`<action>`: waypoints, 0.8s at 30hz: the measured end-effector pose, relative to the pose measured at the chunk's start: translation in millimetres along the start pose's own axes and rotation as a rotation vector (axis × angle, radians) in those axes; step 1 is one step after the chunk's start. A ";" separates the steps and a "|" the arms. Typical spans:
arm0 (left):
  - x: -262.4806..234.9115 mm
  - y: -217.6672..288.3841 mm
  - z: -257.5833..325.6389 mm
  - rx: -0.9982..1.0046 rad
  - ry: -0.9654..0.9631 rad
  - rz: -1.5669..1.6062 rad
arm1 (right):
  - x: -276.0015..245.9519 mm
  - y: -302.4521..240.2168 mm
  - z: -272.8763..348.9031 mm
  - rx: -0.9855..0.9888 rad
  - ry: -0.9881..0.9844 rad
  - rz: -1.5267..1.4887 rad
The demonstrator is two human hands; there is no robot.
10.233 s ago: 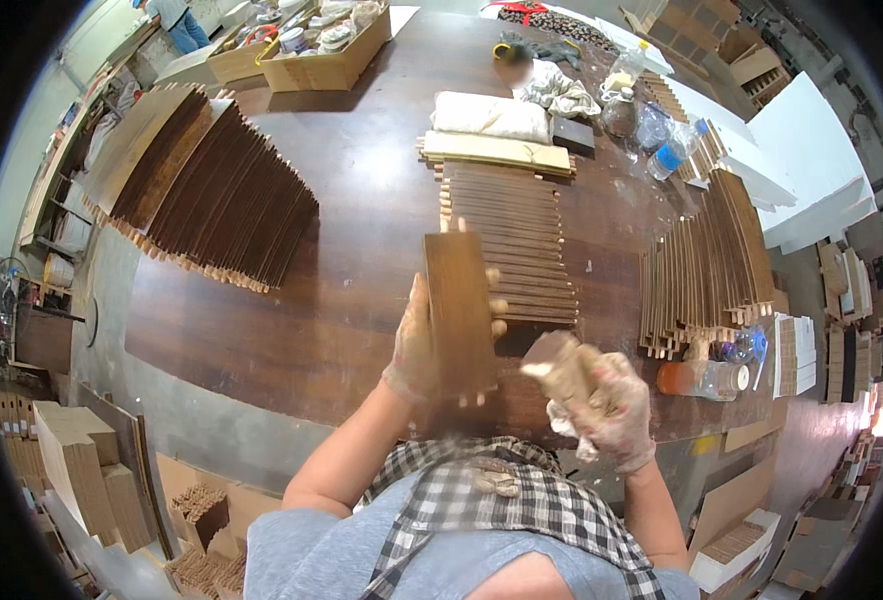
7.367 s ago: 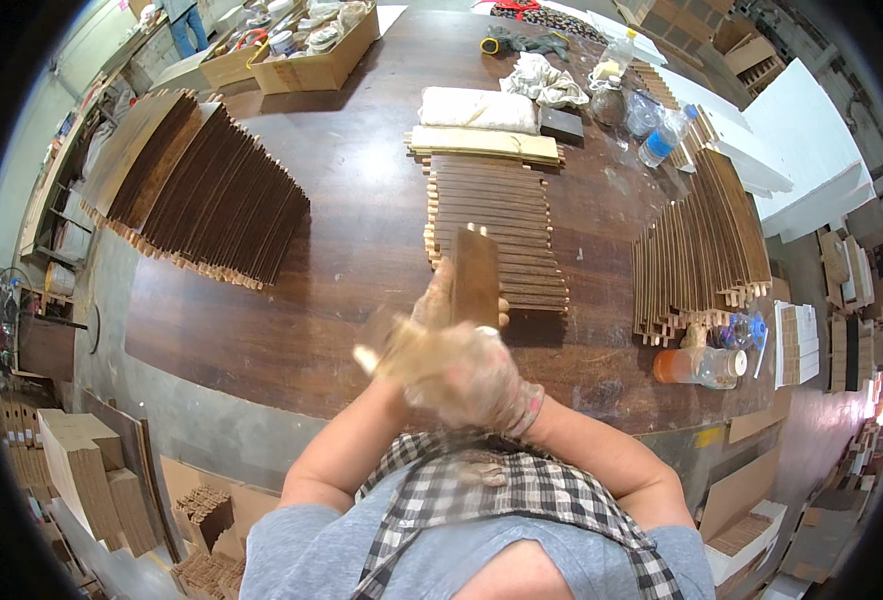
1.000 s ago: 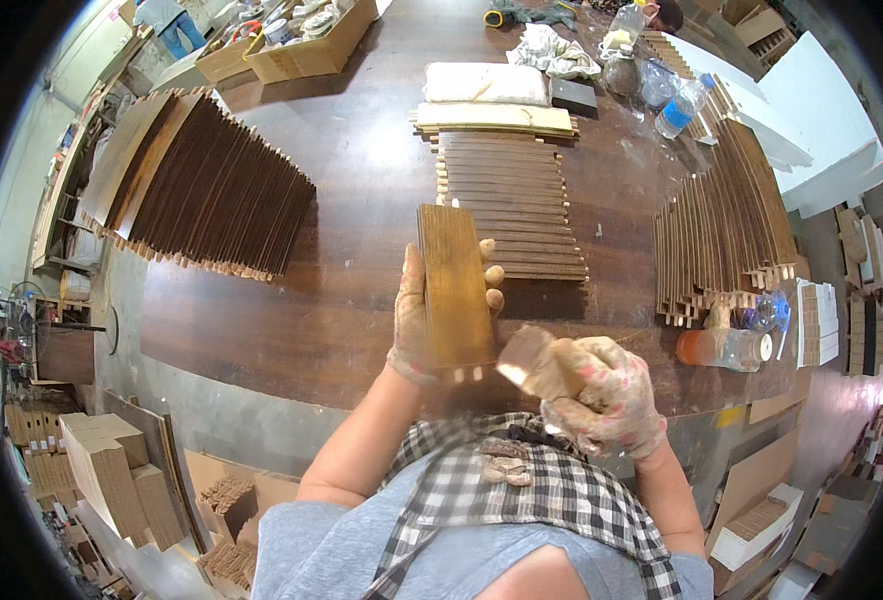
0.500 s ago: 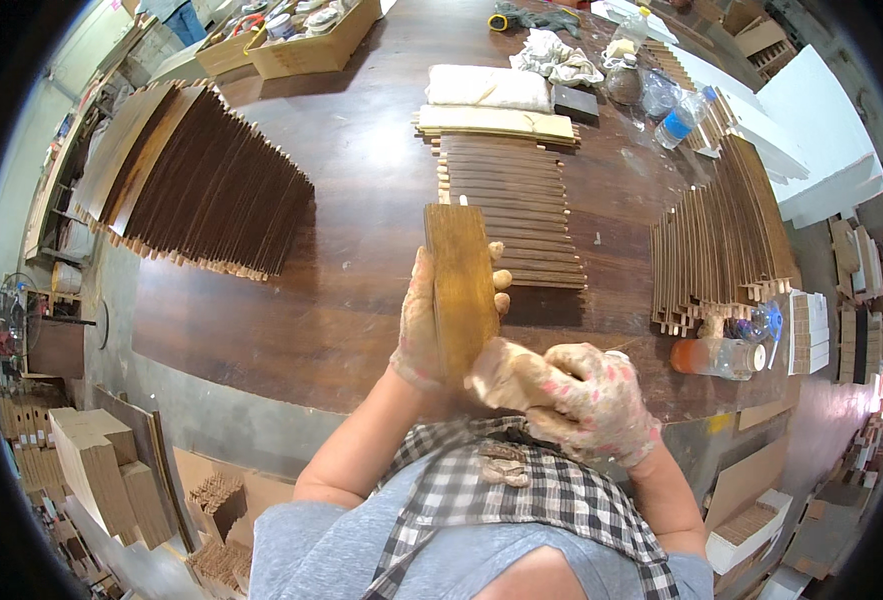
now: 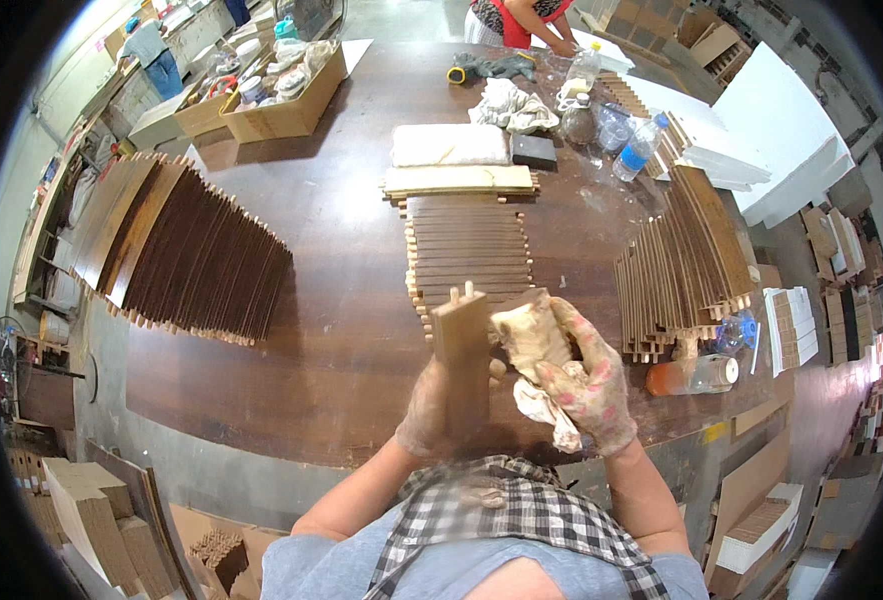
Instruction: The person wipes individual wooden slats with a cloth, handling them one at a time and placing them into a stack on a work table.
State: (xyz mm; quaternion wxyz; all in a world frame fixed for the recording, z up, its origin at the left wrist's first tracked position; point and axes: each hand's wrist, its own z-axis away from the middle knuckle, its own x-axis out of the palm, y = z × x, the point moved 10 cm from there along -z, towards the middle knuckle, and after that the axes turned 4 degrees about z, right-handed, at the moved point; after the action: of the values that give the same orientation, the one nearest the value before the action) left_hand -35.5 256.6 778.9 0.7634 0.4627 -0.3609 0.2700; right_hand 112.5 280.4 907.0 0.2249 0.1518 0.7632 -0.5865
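A small brown wooden board (image 5: pixel 463 345) with pale dowel pegs at its far end stands tilted in front of me. My left hand (image 5: pixel 425 408), in a stained glove, is closed around its lower part. On the board's right, my right hand (image 5: pixel 597 385), in a pink-spotted glove, grips a yellowish stained rag (image 5: pixel 533 335). The rag's upper corner is beside the board's edge; whether they touch I cannot tell. Beyond both hands lies a row of dark pegged boards (image 5: pixel 469 245), its near end partly hidden by the held board.
Stacked pegged boards stand on the table (image 5: pixel 351 330): a left stack (image 5: pixel 196 255) and a right stack (image 5: pixel 676 270). An orange-liquid bottle (image 5: pixel 689 376) lies near the right edge. Farther back are water bottles (image 5: pixel 641 148), a white cloth (image 5: pixel 514 105) and a cardboard box (image 5: pixel 291 110). A person (image 5: pixel 521 20) leans at the far edge.
The board has turned from showing its broad face to a narrower view with its pegs visible. My right hand and rag have moved up and away from its lower end. My view has shifted.
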 end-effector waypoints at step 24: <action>4.7 -5.8 -3.0 0.257 -0.311 -0.700 | 50.0 -59.9 20.4 -0.723 0.308 0.367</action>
State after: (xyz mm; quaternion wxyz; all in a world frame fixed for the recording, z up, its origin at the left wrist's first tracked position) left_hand -27.5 257.2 778.8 0.6814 0.6847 -0.2561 -0.0367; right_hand 43.5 243.2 926.2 0.2476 0.2820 0.9046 -0.2022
